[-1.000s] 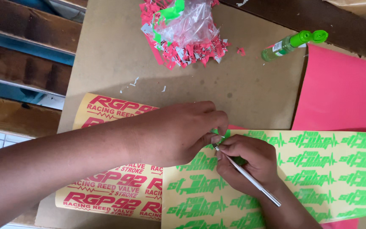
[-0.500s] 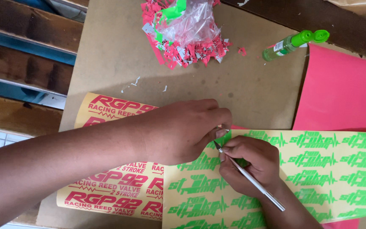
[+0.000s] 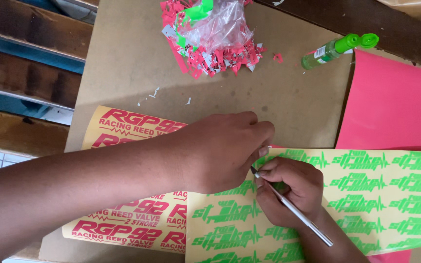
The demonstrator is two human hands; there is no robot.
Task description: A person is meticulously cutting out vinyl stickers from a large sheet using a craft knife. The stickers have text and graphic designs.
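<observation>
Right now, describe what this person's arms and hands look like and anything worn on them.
Both arms are bare: no sleeves, gloves, watch or rings show. The left hand and forearm are uncovered up to the frame edge; the right hand and wrist likewise. Fingernails are short and unpainted.

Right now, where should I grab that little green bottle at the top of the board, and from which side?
Take the green bottle by its clear body, not the flip cap. It lies on its side on the brown board, cap pointing right toward the pink sheet. Probably come from above, fingers across its width: the body is the longest, roundest part, and the open cap lid could swing.
</observation>
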